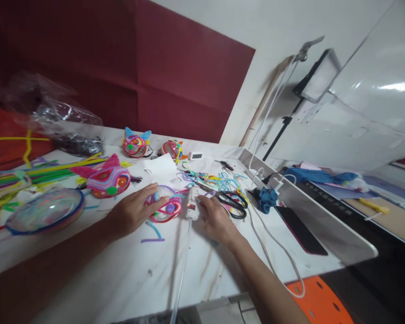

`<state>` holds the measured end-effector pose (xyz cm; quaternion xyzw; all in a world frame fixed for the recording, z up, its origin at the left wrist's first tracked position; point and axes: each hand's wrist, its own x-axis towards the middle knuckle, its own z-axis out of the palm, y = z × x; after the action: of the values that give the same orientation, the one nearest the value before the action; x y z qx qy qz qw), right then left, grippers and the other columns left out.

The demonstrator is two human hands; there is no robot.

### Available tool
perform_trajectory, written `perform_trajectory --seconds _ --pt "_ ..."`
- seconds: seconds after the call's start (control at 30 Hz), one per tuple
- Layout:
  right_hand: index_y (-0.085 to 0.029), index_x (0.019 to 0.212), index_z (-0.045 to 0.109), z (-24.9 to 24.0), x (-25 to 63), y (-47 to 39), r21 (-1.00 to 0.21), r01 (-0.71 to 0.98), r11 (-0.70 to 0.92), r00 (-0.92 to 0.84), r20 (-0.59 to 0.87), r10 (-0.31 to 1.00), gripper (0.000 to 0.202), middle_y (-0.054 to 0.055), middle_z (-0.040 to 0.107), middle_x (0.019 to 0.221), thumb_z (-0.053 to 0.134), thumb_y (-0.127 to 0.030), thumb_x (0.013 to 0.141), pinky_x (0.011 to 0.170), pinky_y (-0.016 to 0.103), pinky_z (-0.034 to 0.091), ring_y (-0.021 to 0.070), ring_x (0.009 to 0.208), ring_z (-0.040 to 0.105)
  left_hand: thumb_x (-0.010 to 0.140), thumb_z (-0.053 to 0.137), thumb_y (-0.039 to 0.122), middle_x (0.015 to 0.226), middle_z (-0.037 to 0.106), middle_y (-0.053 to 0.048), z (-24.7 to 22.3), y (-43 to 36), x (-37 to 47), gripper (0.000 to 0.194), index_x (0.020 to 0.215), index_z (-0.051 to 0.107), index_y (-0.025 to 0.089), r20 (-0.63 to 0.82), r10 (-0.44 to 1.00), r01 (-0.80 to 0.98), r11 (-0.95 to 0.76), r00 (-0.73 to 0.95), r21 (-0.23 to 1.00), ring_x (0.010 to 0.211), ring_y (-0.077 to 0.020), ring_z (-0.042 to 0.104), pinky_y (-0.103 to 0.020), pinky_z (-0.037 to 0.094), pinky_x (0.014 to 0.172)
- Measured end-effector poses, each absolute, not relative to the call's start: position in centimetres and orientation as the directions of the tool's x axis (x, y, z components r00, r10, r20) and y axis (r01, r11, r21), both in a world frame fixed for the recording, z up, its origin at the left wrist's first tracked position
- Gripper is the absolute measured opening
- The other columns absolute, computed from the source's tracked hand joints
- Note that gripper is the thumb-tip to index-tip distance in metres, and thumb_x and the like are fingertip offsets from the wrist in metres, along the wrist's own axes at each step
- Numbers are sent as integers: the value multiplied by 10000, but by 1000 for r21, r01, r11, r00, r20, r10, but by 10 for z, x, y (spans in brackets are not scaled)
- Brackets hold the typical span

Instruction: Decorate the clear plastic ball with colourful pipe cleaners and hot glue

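My left hand (132, 210) holds a small ornament (168, 209) of pink, red and purple pipe cleaners at the table's middle, its fingers over the left side. Just right of it, a white corded glue gun (192, 204) lies with a small light showing on its body. My right hand (214, 216) is beside the gun, fingers curled at its right edge; whether they grip it is unclear. Black-handled scissors (234, 202) lie beyond the right hand. A blue and a purple pipe cleaner piece (152, 240) lie in front of the ornament.
Finished-looking cat-ear ornaments (135, 145) stand at the back. A striped pink one (110, 180), a clear dome (49, 211) and pipe cleaners (47, 173) are at left. At right lie a phone (302, 230), blue scrunchie (267, 199) and white cables (285, 252).
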<state>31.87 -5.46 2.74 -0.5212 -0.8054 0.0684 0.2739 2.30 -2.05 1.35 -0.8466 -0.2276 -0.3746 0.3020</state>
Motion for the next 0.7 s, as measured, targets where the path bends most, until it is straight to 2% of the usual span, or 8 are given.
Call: perform_trajectory --seconds 0.07,0.13,0.2,0.27,0.33,0.4,0.6,0.7 --pt "-199 1248 598 34 327 -57 -545 723 425 -199 424 883 593 106 692 1061 581 -126 659 836 435 557 271 939 666 932 474 32 1316 655 -123 13 -21 24 459 1297 664 237 778 165 622 -708 607 -335 1274 -245 610 -372 545 1041" --pt "-241 1188 643 44 334 -60 -698 603 386 -95 418 904 509 85 722 1058 594 -171 686 797 434 565 270 905 684 941 470 30 1296 662 -142 12 -21 25 453 1288 675 237 782 175 628 -708 599 -323 1250 -252 628 -374 552 1030" --pt "-268 1108 686 52 340 -64 -836 472 282 33 336 941 391 70 756 988 619 -241 724 695 416 569 272 810 692 948 463 25 1286 662 -151 11 -21 26 456 1286 680 240 785 190 631 -715 590 -302 1249 -255 629 -380 552 1034" --pt "-276 991 724 58 345 -66 -913 369 172 153 243 958 272 63 766 848 646 -329 736 568 404 543 271 665 668 952 466 27 1275 663 -155 10 -21 26 450 1286 683 236 787 205 635 -718 582 -283 1267 -261 617 -383 547 1043" --pt "-276 885 743 60 347 -67 -937 324 129 215 206 955 210 63 759 762 659 -387 728 516 402 520 279 611 652 953 486 39 1258 666 -158 9 -21 26 427 1277 689 228 795 213 646 -714 568 -271 1279 -264 608 -384 546 1046" --pt "-272 851 755 60 345 -69 -943 302 137 216 208 954 205 69 771 793 649 -404 736 548 403 533 292 672 677 956 498 49 1247 668 -152 8 -21 27 412 1267 695 233 804 217 655 -710 553 -259 1274 -256 610 -380 551 1040" --pt "-230 934 757 58 336 -75 -980 159 117 168 143 975 275 68 786 902 683 -423 752 624 381 539 266 717 691 981 443 57 1295 660 -128 5 -20 26 435 1285 682 257 808 267 677 -707 525 -206 1272 -230 607 -375 541 1053" --pt "-223 915 758 66 343 -76 -957 286 58 155 106 982 302 62 755 801 667 -474 775 589 370 514 246 646 660 980 456 67 1308 650 -133 4 -19 24 428 1301 670 250 796 286 684 -699 533 -207 1274 -225 604 -375 529 1066"
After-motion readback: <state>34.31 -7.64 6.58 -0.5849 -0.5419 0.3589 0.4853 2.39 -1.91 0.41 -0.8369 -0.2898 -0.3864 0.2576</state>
